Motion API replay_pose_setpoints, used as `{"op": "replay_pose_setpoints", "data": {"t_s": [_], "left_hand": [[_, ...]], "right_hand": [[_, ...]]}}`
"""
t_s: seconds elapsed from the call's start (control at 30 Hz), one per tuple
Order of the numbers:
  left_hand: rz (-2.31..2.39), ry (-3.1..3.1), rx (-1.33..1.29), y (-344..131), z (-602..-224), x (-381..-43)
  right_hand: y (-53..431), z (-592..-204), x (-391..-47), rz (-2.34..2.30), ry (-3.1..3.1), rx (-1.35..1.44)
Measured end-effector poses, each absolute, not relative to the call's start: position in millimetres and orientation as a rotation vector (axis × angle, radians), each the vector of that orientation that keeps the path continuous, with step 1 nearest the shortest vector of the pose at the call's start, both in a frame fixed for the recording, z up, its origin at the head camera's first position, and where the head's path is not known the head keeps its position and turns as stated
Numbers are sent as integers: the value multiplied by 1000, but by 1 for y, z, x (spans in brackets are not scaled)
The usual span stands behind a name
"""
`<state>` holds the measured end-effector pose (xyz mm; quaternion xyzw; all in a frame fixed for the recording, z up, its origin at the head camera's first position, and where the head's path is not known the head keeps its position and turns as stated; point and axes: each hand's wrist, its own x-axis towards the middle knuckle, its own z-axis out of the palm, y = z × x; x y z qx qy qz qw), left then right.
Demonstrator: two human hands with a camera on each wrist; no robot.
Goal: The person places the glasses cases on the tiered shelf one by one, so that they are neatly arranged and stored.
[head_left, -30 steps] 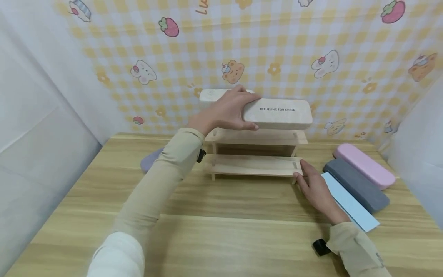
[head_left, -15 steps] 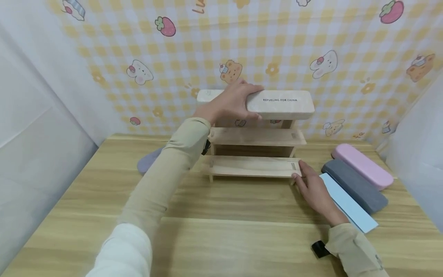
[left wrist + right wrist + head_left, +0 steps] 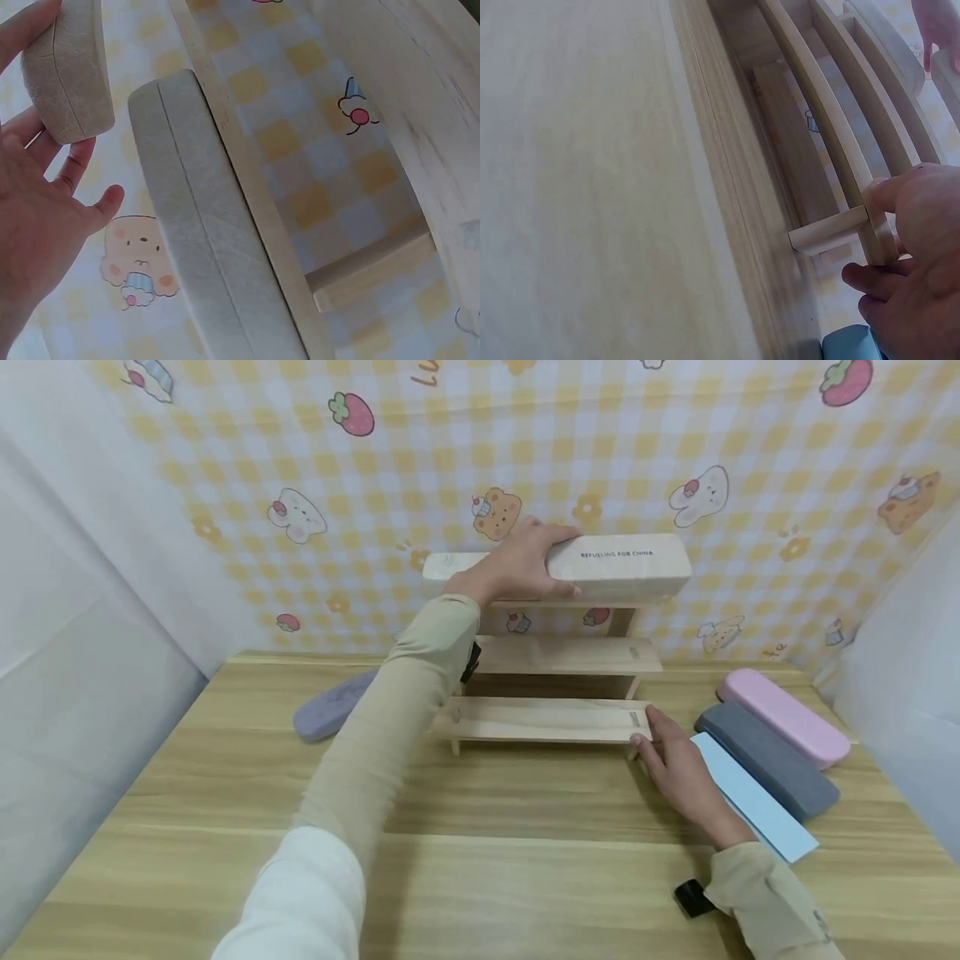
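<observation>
My left hand (image 3: 521,564) grips a long cream glasses case (image 3: 618,564) printed "REFUELING FOR CHINA", its thumb along the front. In the left wrist view, this case (image 3: 71,75) is apart from a second cream glasses case (image 3: 191,202) lying on the top shelf. That second case (image 3: 446,568) shows left of my hand in the head view, partly hidden. Under them stands a three-tier wooden rack (image 3: 540,720). With thumb and fingers, my right hand (image 3: 678,768) pinches the right end of its lowest shelf; the right wrist view shows the same grip on the shelf (image 3: 877,240).
Right of the rack lie a pink case (image 3: 783,718), a dark grey case (image 3: 768,760) and a light blue case (image 3: 757,802). A purple case (image 3: 330,710) lies at left, partly behind the left sleeve. A checked cloth (image 3: 420,460) hangs behind the rack on the wooden table (image 3: 487,893).
The left hand has raised the held glasses case from before the upper shelves to top-shelf height, shifting slightly right. The right hand keeps its hold on the lowest shelf.
</observation>
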<state>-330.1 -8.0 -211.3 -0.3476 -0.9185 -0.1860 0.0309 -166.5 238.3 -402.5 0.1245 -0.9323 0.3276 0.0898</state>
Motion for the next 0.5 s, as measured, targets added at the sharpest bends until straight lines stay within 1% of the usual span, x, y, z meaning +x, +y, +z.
{"op": "replay_pose_setpoints", "data": {"t_s": [0.1, 0.3, 0.5], "left_hand": [[-564, -2826, -1039, -7, -210, -334], [-427, -2812, -1065, -3, -211, -340], [-420, -2845, -1077, 2, -216, -344]], "right_hand": [[237, -401, -168, 975, -2766, 373], [236, -398, -168, 974, -2754, 368], [238, -401, -165, 979, -2749, 372]]}}
